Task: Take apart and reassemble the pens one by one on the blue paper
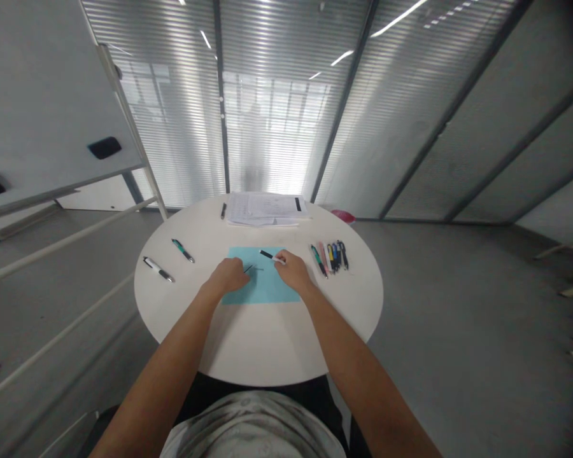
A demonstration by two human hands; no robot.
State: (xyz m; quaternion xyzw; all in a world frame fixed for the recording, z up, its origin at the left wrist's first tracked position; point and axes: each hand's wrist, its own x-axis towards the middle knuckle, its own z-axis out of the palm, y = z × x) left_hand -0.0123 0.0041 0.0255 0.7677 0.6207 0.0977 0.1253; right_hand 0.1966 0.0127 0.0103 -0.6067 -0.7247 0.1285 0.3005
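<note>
A black-and-white retractable pen (pixel 270 256) sits pinched in the right hand (pixel 292 270), its dark end angled out over the far edge of a pale blue paper sheet (pixel 262 286). The smooth, round white table (pixel 262 356) carries everything, with the sheet near its middle. Beyond the sheet lies a stack of printed papers (pixel 266 210), a slim dark pen (pixel 223 210) just beside it. To the sheet's right, a tight row of colourful pens (pixel 329 257) lies side by side. To its left lie a glossy teal-and-silver pen (pixel 183 250) and a white-and-black pen (pixel 158 269), well apart from the sheet. The left hand (pixel 228 277) rests curled over the sheet, closed on a thin dark rod (pixel 247 269) that pokes out past the fingers; its material is too small to tell. The right hand is closed in a firm pinch.
</note>
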